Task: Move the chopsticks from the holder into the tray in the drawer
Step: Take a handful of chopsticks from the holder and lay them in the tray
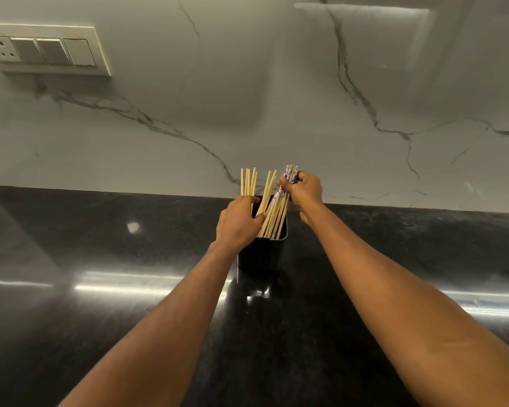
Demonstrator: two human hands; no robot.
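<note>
While the holder is held at its rim by the left hand, blue-topped chopsticks are gripped tight by the right hand, near the back edge of the counter.

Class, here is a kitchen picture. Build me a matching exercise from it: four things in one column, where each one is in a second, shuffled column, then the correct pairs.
Things
1. black holder
2. blue-patterned chopsticks
3. switch panel
4. upright plain wooden chopsticks

Places
A. on the marble wall, upper left
B. in the grip of the right hand, near their tops
C. standing on the dark counter
D. at the holder's left end, rising just past the left hand

Pairs: 1-C, 2-B, 3-A, 4-D
</note>
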